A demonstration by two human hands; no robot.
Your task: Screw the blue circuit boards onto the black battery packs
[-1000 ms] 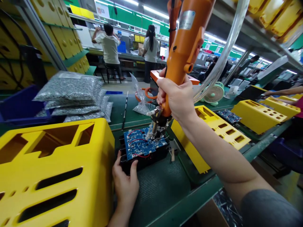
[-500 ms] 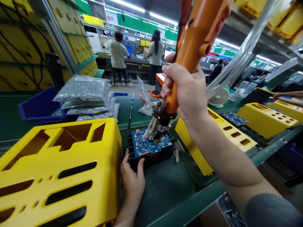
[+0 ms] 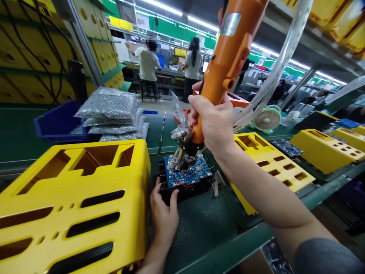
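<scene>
My right hand [image 3: 212,120] is wrapped around an orange power screwdriver [image 3: 224,57], held tilted with its nose down. The metal nose [image 3: 182,152] reaches the blue circuit board [image 3: 196,174], hiding the spot beneath it. Red wires cross the board, which lies on a black housing [image 3: 185,194]. Low at the near left corner, my left hand [image 3: 165,213] grips the housing between thumb and fingers; some fingertips are hidden behind it. Left of that hand stands a large yellow case [image 3: 134,198] with slots.
Another yellow case [image 3: 256,179] stands on the right, with more down the line. Stacked bags of small parts [image 3: 108,106] lie beside a blue bin [image 3: 54,123]. A clear hose [image 3: 273,76] hangs at right. A green fan [image 3: 266,120] stands behind. Two people are at a far bench.
The screwdriver and my right hand have shifted slightly left and lower relative to the board, and the tool has turned, showing a label. My left hand stays at the housing's corner. The view moved slightly.
</scene>
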